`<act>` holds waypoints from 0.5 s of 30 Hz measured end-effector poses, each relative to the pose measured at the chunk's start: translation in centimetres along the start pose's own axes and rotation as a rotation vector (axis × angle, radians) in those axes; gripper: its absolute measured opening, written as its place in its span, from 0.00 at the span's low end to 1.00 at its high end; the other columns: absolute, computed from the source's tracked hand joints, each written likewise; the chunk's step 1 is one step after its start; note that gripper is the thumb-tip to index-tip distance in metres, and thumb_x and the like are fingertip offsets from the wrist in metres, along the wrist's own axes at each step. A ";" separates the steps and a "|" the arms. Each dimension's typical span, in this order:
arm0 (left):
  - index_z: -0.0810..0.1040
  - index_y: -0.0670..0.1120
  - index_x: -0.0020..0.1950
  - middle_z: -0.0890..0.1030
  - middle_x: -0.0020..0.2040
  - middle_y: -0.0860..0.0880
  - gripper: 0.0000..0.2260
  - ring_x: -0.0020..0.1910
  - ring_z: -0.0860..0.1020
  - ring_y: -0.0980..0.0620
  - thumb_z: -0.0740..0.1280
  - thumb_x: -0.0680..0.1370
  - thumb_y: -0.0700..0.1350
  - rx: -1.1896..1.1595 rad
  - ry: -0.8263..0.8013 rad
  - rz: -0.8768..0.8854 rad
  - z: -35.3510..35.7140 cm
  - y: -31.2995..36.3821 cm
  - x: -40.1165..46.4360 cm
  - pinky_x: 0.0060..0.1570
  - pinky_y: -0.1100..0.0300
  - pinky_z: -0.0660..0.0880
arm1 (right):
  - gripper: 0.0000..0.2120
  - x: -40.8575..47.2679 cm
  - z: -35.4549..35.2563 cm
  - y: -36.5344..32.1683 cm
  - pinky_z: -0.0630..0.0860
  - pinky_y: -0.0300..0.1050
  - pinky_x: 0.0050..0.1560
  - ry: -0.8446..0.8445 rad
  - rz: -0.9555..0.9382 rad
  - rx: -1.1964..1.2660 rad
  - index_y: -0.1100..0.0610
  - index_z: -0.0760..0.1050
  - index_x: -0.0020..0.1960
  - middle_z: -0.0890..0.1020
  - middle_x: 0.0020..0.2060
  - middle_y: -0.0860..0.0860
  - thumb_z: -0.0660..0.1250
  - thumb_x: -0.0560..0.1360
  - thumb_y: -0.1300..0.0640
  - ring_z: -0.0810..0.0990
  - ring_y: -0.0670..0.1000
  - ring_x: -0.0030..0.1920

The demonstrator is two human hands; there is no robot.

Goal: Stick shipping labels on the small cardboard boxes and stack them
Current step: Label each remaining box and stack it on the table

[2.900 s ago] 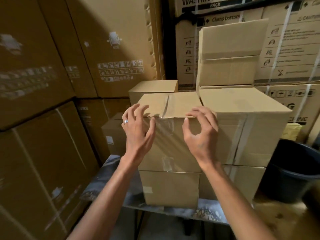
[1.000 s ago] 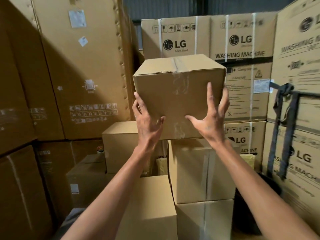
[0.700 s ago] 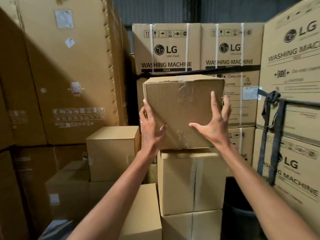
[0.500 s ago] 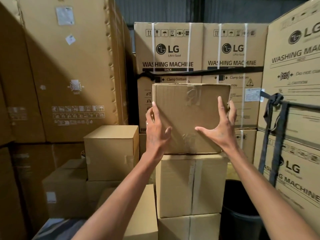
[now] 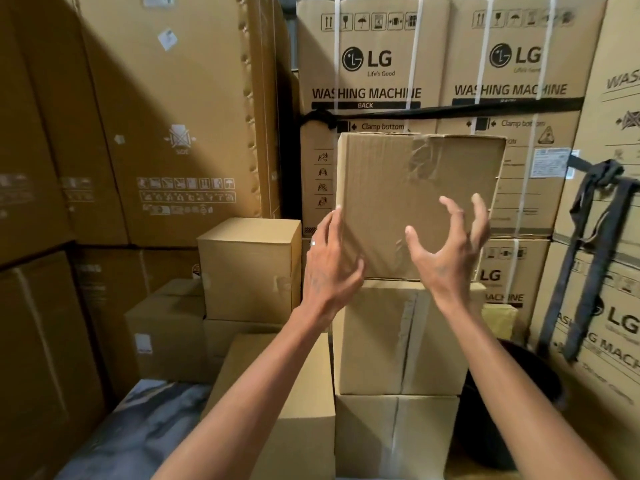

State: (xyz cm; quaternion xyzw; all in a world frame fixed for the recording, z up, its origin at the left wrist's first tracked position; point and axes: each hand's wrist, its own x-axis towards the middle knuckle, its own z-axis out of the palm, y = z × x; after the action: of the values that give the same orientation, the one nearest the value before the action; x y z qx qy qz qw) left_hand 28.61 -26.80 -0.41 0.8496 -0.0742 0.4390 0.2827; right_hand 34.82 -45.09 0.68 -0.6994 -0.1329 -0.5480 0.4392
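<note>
1. Box (image 5: 415, 202) sits atop the stack (image 5: 398, 337), stiff, probably light.
2. Left hand (image 5: 329, 268) rests flat at its edge; right hand (image 5: 446, 251) loosely spread, holding nothing, though contact's blurred.
3. I'd grip opposite sides, low.

two bare forearms without sleeves, bare left hand (image 5: 329, 268) with a thin silver ring (image 5: 313, 243) on one finger, bare right hand (image 5: 446, 251) with no ring, no gloves

top box (image 5: 398, 202) set on stack (image 5: 388, 341) | hands (image 5: 446, 251) released, right fingers spread
</note>
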 end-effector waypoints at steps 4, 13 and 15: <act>0.56 0.46 0.82 0.66 0.77 0.46 0.35 0.72 0.68 0.48 0.68 0.78 0.49 0.042 -0.001 0.021 -1.8 -2.1 -3.8 0.68 0.53 0.69 | 0.24 -5.3 1.5 -4.1 0.66 0.57 0.73 -0.084 -0.086 0.103 0.56 0.76 0.68 0.67 0.74 0.58 0.75 0.73 0.54 0.64 0.58 0.75; 0.60 0.49 0.81 0.67 0.77 0.48 0.27 0.75 0.65 0.51 0.61 0.82 0.50 0.036 0.007 -0.173 -8.6 -9.1 -13.2 0.73 0.49 0.67 | 0.23 -16.4 4.8 -11.9 0.66 0.37 0.72 -0.398 0.003 0.302 0.57 0.74 0.71 0.77 0.68 0.52 0.72 0.77 0.57 0.73 0.48 0.70; 0.62 0.49 0.80 0.67 0.77 0.49 0.26 0.75 0.65 0.53 0.60 0.82 0.51 0.031 0.016 -0.226 -10.4 -11.0 -15.4 0.73 0.51 0.68 | 0.23 -19.0 5.6 -13.4 0.66 0.34 0.70 -0.491 0.044 0.325 0.56 0.73 0.72 0.77 0.68 0.50 0.72 0.78 0.56 0.74 0.46 0.68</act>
State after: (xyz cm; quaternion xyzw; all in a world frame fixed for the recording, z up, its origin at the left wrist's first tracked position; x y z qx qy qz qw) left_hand 16.10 -13.88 -12.39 0.8533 0.0311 0.4124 0.3177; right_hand 22.61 -27.43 -9.94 -0.7342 -0.3062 -0.3241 0.5119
